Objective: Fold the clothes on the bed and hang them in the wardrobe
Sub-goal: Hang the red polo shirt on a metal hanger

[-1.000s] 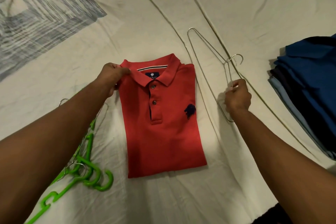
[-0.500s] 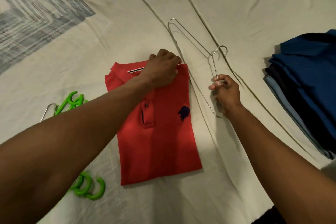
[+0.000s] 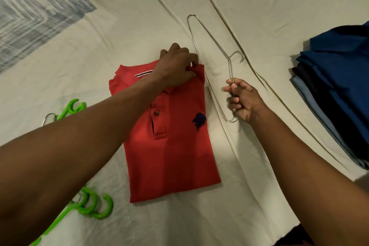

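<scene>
Red polo shirt [image 3: 169,146]: lies folded, front up, in the middle of the cream bedsheet [image 3: 259,16], collar at the far end and hem at the near end; the neat rectangle suggests the folding step is done and hanging comes next.
Left hand [image 3: 175,68]: reaches across the shirt to its far right corner, fingers curled and pinching the collar and shoulder fabric there, probably to lift an opening on the side where the hanger waits.
Right hand [image 3: 241,98]: fingers wrapped round the wire of the metal hanger [image 3: 211,84], just below its neck, which keeps the frame steerable.
Metal hanger: lies flat on the sheet just right of the shirt, long side running alongside the shirt's right edge, hook pointing right; its far arm passes close to the left hand's fingertips, though whether wire and fabric touch cannot be told.
Stack of folded clothes [image 3: 335,90]: blue and dark garments piled at the right edge, well apart from the shirt, likely set aside out of the working area.
Green plastic hangers [image 3: 87,203]: several lie at the near left, partly hidden under the left forearm, within reach as spares.
Patterned grey cloth [image 3: 30,10]: covers the far left corner.
</scene>
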Demonstrator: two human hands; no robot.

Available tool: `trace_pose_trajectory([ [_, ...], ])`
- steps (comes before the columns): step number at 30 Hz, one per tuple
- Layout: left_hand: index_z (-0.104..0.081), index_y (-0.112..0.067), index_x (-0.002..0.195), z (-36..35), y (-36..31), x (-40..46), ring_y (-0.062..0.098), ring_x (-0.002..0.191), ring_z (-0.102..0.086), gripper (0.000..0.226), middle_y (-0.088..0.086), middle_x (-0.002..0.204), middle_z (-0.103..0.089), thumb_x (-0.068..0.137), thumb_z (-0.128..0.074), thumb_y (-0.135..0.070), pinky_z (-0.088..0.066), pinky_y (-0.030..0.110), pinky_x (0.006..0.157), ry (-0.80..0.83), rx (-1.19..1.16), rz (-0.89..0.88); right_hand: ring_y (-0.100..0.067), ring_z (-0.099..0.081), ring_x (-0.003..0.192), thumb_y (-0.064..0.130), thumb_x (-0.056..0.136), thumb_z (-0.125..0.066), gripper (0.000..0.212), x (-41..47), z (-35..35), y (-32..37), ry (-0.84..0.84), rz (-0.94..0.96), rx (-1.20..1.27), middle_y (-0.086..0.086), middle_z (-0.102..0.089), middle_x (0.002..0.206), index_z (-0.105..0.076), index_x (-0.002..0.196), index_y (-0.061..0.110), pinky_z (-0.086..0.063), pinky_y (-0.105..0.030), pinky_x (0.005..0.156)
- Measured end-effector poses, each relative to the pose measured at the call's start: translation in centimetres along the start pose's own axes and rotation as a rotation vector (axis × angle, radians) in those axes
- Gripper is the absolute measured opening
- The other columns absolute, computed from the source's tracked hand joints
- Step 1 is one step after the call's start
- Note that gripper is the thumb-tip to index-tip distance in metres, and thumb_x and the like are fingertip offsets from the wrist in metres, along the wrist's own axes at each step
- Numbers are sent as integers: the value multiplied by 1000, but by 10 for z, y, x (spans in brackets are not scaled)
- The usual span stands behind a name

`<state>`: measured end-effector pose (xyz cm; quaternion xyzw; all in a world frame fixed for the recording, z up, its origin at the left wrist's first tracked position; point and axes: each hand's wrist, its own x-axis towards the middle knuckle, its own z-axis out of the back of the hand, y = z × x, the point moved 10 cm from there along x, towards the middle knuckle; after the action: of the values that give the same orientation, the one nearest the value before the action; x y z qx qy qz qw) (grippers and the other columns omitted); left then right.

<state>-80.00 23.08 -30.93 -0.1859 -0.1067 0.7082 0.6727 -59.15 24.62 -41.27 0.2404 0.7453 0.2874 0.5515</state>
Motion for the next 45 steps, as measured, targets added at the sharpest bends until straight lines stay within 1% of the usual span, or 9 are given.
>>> trace_pose_trajectory([
  [8,-65,-22,119,8,-2,-11,26,116,-42,30,-3,105,-53,91,-67,-30,-32,40,91,-46,-43,-46,0,-29,36,8,104,-43,17,-4,-24,4,282,-11,-10,-2,-63,81,-59,112,10,-21,-11,34],
  [12,-66,-23,120,11,-3,-9,28,115,-44,30,2,108,-59,90,-68,-29,-39,43,92,-58,-56,-59,-3,-32,38,8,105,-44,21,-3,-44,6,384,-43,-340,-4,-64,83,-61,118,9,-24,-13,35],
  [15,-67,-22,118,12,-5,-10,28,113,-45,29,3,109,-59,90,-68,-29,-42,45,91,-106,-55,-68,-9,-40,41,7,104,-47,21,5,-54,22,302,54,-613,-8,-67,83,-67,111,11,-25,-17,35],
  [21,-66,-20,122,5,-6,-20,30,117,-45,37,7,121,-57,87,-66,-31,-43,46,95,-173,-129,-59,-14,-51,45,7,103,-46,22,8,-85,35,359,74,-784,-8,-68,84,-67,104,12,-32,-20,38],
  [26,-61,-20,125,43,78,-78,28,120,-47,41,6,127,-54,85,-60,-30,-38,35,94,-582,-256,386,-15,-62,55,5,104,-39,33,22,-88,34,265,60,-972,-9,-71,85,-69,115,14,-48,-21,45],
  [29,-53,-15,129,33,149,-128,35,126,-43,41,13,131,-50,91,-55,-31,-37,46,98,-521,-198,832,-17,-65,58,-1,101,-33,46,28,-93,33,263,93,-1057,-9,-72,90,-69,119,21,-50,-22,47],
  [31,-53,-13,124,19,175,-144,36,125,-45,42,14,128,-54,92,-54,-40,-36,50,100,-394,-212,963,-19,-66,60,-3,99,-29,52,29,-94,32,288,92,-1070,-9,-71,93,-68,121,24,-51,-21,47],
  [41,-62,-11,105,32,162,-127,27,94,-58,26,11,98,-64,87,-63,-29,-41,34,77,-388,-432,565,-18,-62,62,-13,93,-37,50,31,-113,51,349,274,-1224,-12,-68,83,-73,95,21,-53,-32,58],
  [45,-58,-19,103,22,165,-136,25,85,-62,17,3,91,-67,92,-61,-32,-48,37,73,-354,-699,584,-22,-67,90,-7,89,-48,35,25,-134,74,259,498,-1375,-11,-74,99,-74,104,10,-53,-36,85],
])
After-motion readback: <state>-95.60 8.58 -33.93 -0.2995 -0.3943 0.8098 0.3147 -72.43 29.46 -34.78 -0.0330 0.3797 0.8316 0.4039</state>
